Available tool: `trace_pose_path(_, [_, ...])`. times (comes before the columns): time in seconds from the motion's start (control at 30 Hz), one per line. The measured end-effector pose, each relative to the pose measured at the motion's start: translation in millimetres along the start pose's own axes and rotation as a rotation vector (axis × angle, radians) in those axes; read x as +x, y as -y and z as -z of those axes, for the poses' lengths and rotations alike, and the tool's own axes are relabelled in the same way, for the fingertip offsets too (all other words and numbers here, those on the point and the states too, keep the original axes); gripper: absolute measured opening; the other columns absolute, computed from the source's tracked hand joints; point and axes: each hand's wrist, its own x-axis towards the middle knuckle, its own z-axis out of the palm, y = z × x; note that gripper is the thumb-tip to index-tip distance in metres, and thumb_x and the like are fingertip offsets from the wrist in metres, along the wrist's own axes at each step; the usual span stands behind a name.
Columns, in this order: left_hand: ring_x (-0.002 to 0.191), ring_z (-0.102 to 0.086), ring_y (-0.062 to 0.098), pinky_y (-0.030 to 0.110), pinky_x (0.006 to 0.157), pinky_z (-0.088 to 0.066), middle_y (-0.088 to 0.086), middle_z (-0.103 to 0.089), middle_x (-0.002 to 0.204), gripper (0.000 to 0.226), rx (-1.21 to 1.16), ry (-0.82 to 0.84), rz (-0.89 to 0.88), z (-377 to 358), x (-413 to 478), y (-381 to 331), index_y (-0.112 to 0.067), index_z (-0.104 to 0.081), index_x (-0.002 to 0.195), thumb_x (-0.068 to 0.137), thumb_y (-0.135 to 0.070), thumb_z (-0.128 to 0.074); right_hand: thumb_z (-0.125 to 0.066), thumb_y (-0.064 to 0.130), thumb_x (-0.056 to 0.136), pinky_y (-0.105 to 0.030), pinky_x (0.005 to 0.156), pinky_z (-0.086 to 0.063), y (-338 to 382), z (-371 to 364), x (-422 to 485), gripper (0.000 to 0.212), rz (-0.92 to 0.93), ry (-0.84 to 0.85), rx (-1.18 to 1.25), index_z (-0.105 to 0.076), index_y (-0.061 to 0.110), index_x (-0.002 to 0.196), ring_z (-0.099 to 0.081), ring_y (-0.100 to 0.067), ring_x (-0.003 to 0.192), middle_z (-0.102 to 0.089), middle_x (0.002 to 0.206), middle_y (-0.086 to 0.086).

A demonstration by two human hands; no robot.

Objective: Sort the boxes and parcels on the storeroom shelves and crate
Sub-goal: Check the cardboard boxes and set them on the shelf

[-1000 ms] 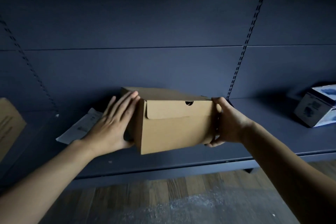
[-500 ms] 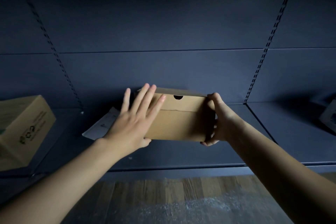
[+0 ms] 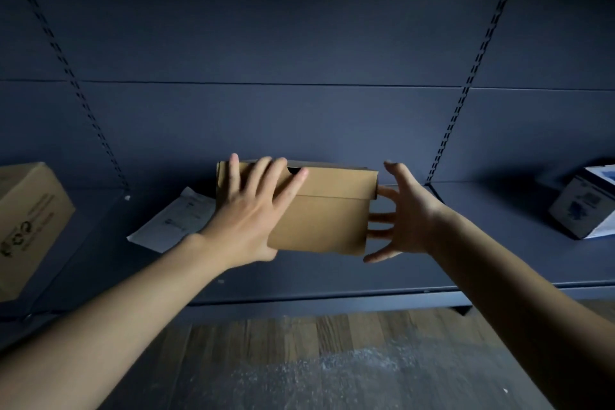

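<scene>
A brown cardboard box [image 3: 329,216] with a tuck-in lid stands on the dark shelf [image 3: 332,276], near the back wall. My left hand [image 3: 253,210] lies flat against the box's front left part, fingers straight and spread. My right hand [image 3: 404,213] is just right of the box with its fingers spread; the fingertips are at the box's right side, the thumb is off it. A white flat parcel [image 3: 173,223] lies on the shelf left of the box, partly behind it.
A larger cardboard box [image 3: 26,226] stands at the far left of the shelf. A white and blue printed box [image 3: 585,203] sits tilted at the far right. Slotted uprights run up the back wall. Wooden floor and bubble wrap [image 3: 332,376] lie below the shelf edge.
The box has gone further back on the shelf. My right hand has let go of its right end and spread open. My left hand stays flat on the front.
</scene>
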Motion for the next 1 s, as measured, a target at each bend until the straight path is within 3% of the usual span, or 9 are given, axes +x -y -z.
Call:
trace_pose_path(0.23, [0.134,-0.029,0.043,0.077,0.103,-0.016,0.026,-0.029,0.142,0.133,-0.072,-0.042,-0.087,-4,-12,11,-0.011,-0.017,0.151,0.042,-0.045,-0.085,-0.062,0.078,0.06,-0.077,0.076,-0.043,-12,19,11,0.111,-0.029,0.036,0.031,-0.016,0.039,0.152,-0.031,-0.06,0.131,-0.013,0.158,-0.027])
trace_pose_path(0.33, [0.137,-0.028,0.043,0.076,0.105,-0.016,0.026,-0.027,0.144,0.135,-0.134,-0.062,-0.13,-7,-14,8,-0.012,-0.013,0.151,0.044,-0.049,-0.086,-0.054,0.083,0.064,-0.077,0.085,-0.041,-12,21,15,0.102,-0.055,0.064,-0.02,-0.026,0.032,0.148,-0.037,-0.06,0.127,-0.028,0.148,-0.031])
trace_pose_path(0.4, [0.138,-0.027,0.043,0.074,0.108,-0.013,0.025,-0.026,0.146,0.133,-0.16,-0.087,-0.162,-8,-13,6,-0.013,-0.013,0.151,0.046,-0.049,-0.085,-0.05,0.082,0.071,-0.074,0.093,-0.039,-14,29,19,0.082,-0.082,0.038,-0.017,-0.036,0.027,0.131,-0.043,-0.058,0.121,-0.043,0.128,-0.031])
trace_pose_path(0.5, [0.141,-0.022,0.043,0.073,0.109,-0.012,0.025,-0.023,0.148,0.132,-0.155,-0.107,-0.205,-11,-10,7,-0.013,-0.013,0.151,0.047,-0.046,-0.087,-0.055,0.077,0.074,-0.066,0.088,-0.047,-19,37,22,0.076,-0.103,-0.056,0.049,-0.031,0.022,0.12,-0.048,-0.056,0.116,-0.043,0.102,-0.027])
trace_pose_path(0.6, [0.145,-0.014,0.042,0.073,0.109,-0.014,0.027,-0.016,0.153,0.144,-0.153,-0.094,-0.11,-16,-4,8,-0.014,-0.002,0.155,0.045,-0.036,-0.093,-0.062,0.076,0.069,-0.063,0.077,-0.052,-19,30,23,0.087,-0.084,-0.104,0.11,-0.041,0.014,0.127,-0.052,-0.045,0.108,-0.049,0.117,-0.02])
trace_pose_path(0.7, [0.145,-0.012,0.042,0.071,0.111,-0.013,0.028,-0.012,0.154,0.15,-0.16,-0.129,0.007,-13,4,-1,-0.01,0.006,0.154,0.045,-0.034,-0.094,-0.057,0.071,0.079,-0.07,0.086,-0.045,-16,18,28,0.074,-0.009,-0.16,0.186,-0.04,0.014,0.123,-0.046,-0.048,0.114,-0.045,0.123,-0.015])
trace_pose_path(0.83, [0.144,-0.018,0.042,0.07,0.109,-0.02,0.026,-0.015,0.154,0.116,-0.038,-0.329,-0.09,0,16,-38,0.0,-0.009,0.151,0.065,-0.026,-0.082,-0.045,0.061,0.092,-0.072,0.1,-0.033,-13,-1,24,0.058,0.016,-0.185,0.265,-0.036,0.015,0.127,-0.035,-0.047,0.132,-0.039,0.138,-0.016])
trace_pose_path(0.93, [0.144,-0.018,0.041,0.07,0.107,-0.026,0.024,-0.016,0.155,0.072,0.107,-0.346,-0.11,10,19,-54,-0.007,-0.013,0.154,0.089,0.003,-0.043,-0.04,0.059,0.095,-0.07,0.105,-0.029,-11,-7,21,0.054,0.011,-0.191,0.307,-0.038,0.015,0.126,-0.034,-0.046,0.134,-0.036,0.148,-0.017])
trace_pose_path(1.0, [0.145,-0.014,0.04,0.071,0.107,-0.024,0.023,-0.013,0.157,0.067,0.186,-0.268,-0.12,17,18,-61,-0.013,-0.012,0.155,0.092,0.007,-0.025,-0.038,0.06,0.096,-0.07,0.106,-0.028,-11,-11,20,0.064,0.013,-0.166,0.282,-0.036,0.013,0.14,-0.033,-0.046,0.136,-0.036,0.151,-0.017])
